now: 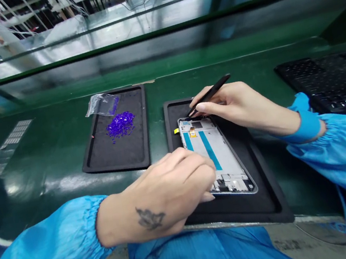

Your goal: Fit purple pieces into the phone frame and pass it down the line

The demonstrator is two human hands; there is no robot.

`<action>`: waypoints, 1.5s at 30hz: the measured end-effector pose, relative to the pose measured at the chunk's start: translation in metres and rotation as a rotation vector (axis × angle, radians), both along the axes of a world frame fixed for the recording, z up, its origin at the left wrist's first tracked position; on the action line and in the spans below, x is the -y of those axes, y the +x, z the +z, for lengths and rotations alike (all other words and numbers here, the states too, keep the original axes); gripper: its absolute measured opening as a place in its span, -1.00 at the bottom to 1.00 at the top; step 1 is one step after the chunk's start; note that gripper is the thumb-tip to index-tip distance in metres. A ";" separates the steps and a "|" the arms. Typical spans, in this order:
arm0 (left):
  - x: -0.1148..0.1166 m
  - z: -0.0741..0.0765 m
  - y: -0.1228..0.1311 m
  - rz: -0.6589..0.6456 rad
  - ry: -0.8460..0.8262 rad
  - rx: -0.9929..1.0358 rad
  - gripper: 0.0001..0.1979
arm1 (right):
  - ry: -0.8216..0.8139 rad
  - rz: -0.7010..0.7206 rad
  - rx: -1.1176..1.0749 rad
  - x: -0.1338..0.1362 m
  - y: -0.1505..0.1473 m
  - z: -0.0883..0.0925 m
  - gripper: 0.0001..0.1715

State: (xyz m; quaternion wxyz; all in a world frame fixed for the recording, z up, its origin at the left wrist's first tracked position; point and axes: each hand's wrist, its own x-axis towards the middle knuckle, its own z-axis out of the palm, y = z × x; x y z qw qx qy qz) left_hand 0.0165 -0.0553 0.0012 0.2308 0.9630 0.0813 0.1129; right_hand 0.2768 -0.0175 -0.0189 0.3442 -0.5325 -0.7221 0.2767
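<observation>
A phone mid-frame [200, 149] with a silver back, blue adhesive strips, a gold flex connector and a yellow tab lies in a black tray [268, 184]. My left hand [166, 192] is closed at its lower left edge, thumb near the bottom; the fingertips are mostly hidden behind the knuckles. Between the fingers and thumb of my right hand [231, 102] is a pair of black tweezers [215, 88], held slanted. Their tips reach down to the top end of the phone, where the exact contact is too small to make out.
Left of the phone, a second black tray [124, 155] holds a pile of small purple pieces [121, 124] and a clear plastic bag [102, 103]. A dark, keyboard-like panel [334, 80] lies at right. A raised green ledge [147, 54] runs behind the bench.
</observation>
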 end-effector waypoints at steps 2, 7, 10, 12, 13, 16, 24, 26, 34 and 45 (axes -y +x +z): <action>0.000 -0.001 0.000 -0.001 -0.010 0.010 -0.92 | 0.026 0.002 0.029 0.001 -0.001 0.000 -0.54; 0.000 -0.002 0.000 0.006 -0.017 0.017 -0.92 | 0.092 -0.009 0.096 0.003 -0.001 0.001 -0.58; 0.000 -0.002 -0.001 0.006 -0.014 0.010 -0.93 | 0.086 -0.003 0.109 0.002 -0.001 0.003 -0.57; 0.000 -0.002 0.000 0.007 -0.014 0.009 -0.93 | 0.054 0.001 0.073 0.001 0.000 0.004 -0.56; 0.000 -0.002 0.000 0.008 -0.016 0.011 -0.93 | 0.034 0.003 0.045 0.001 0.000 0.004 -0.56; 0.001 -0.002 0.000 0.008 -0.022 0.023 -0.93 | -0.002 -0.003 -0.002 0.000 0.001 0.004 -0.56; 0.000 -0.001 0.000 0.013 -0.012 0.013 -0.91 | 0.038 0.000 0.050 0.001 0.000 0.003 -0.54; 0.000 -0.002 0.000 0.014 -0.019 0.017 -0.91 | 0.047 -0.002 0.053 0.001 0.000 0.002 -0.56; 0.001 -0.002 0.000 0.018 -0.033 0.027 -0.91 | -0.002 -0.001 -0.030 0.002 -0.001 0.004 -0.61; 0.000 -0.002 0.000 0.006 -0.020 0.007 -0.91 | -0.012 -0.013 -0.010 0.001 -0.001 0.004 -0.60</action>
